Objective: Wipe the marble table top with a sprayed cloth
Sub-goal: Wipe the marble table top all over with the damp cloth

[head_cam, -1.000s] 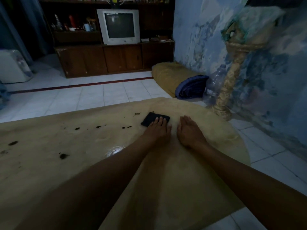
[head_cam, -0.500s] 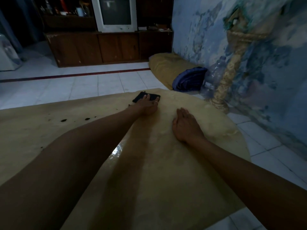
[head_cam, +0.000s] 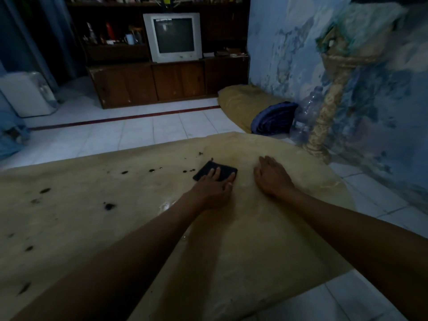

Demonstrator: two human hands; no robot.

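Observation:
A tan marble table top [head_cam: 266, 246] fills the lower part of the head view. A small dark folded cloth [head_cam: 208, 170] lies flat on it near the far edge. My left hand [head_cam: 214, 187] presses down on the cloth's near side with fingers spread over it. My right hand [head_cam: 272, 176] rests flat on the bare marble just right of the cloth, holding nothing. Several dark spots [head_cam: 108, 206] dot the table to the left of the cloth. A wet sheen [head_cam: 165, 206] shows beside my left wrist.
Beyond the table lies white tiled floor [head_cam: 143, 133]. A wooden cabinet [head_cam: 166, 82] with a TV [head_cam: 173, 37] stands at the back. To the right, near the blue wall, are a yellow cushion [head_cam: 240, 104], a blue bundle [head_cam: 273, 121], a plastic bottle [head_cam: 305, 114] and a pedestal stand [head_cam: 324, 126].
My left hand pushed the cloth out to the far edge of the table, then drew it back toward me. My right hand stayed flat on the marble.

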